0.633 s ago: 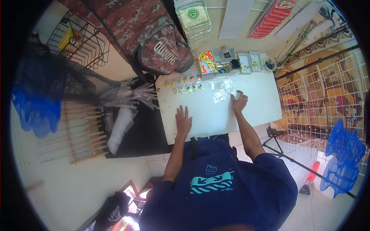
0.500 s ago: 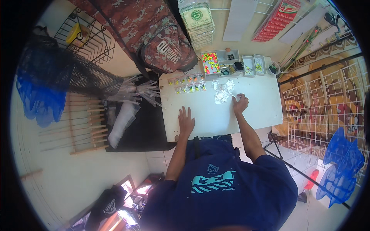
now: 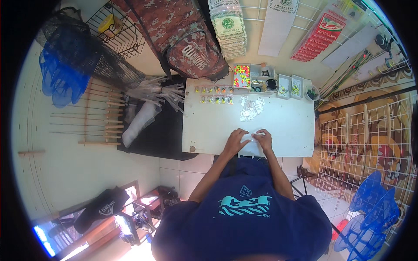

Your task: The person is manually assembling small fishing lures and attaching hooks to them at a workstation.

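Note:
Close to the front edge of the white table (image 3: 204,126), both hands meet over a small clear plastic bag (image 3: 251,148). My left hand (image 3: 236,141) pinches its left side. My right hand (image 3: 264,140) grips the other side, with fingertips curled in close. The bag is see-through, so its exact outline is hard to make out, and I cannot tell if anything is inside. Beyond the hands lies a loose pile of small clear bags (image 3: 251,108). To the left of that pile, small packets (image 3: 213,95) with rings and colourful bits lie in two rows.
Along the back stand a tray of bright beads (image 3: 241,76), a divided box (image 3: 264,71), two white trays (image 3: 284,85) and a round tub (image 3: 311,92). A camouflage bag (image 3: 191,48) hangs at the back left. White wire racks (image 3: 348,143) stand at right.
My left hand has lifted off the tabletop and moved right. My right hand has drawn back from the pile toward me. Both now hold a clear bag between them.

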`<state>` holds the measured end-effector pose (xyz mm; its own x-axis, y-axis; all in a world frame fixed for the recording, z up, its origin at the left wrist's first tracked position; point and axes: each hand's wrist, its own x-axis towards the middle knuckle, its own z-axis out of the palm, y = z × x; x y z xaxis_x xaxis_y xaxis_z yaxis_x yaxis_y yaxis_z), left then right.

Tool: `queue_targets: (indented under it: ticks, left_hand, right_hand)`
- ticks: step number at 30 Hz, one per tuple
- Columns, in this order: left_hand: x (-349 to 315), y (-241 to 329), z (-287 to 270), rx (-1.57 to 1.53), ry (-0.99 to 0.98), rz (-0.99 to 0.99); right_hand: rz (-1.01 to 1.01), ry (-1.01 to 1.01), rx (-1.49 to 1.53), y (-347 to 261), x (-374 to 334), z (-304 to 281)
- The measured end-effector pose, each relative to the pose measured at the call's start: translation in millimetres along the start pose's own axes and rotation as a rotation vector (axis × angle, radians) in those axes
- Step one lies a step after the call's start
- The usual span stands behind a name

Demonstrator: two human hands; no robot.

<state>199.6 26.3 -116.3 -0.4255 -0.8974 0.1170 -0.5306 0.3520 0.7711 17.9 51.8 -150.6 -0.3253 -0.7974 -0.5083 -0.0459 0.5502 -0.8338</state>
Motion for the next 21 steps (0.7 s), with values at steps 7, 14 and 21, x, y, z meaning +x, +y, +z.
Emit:
queue_targets:
  ticks: [7,14,21]
  left_hand:
    - [7.1,33.9,41.4,-0.196,-0.11,-0.131]
    - [13.5,56.2,73.6,-0.239,-0.139,-0.088]
    - [25.1,62.7,74.2,-0.163,-0.186,0.096]
  right_hand:
    - [-0.099,-0.179,-0.242,-3.3,4.1,-41.8]
    - [-0.064,-0.084,-0.318,7.2,16.8,-74.2]
    - [-0.118,-0.059,-0.291,5.0,20.2,-87.2]
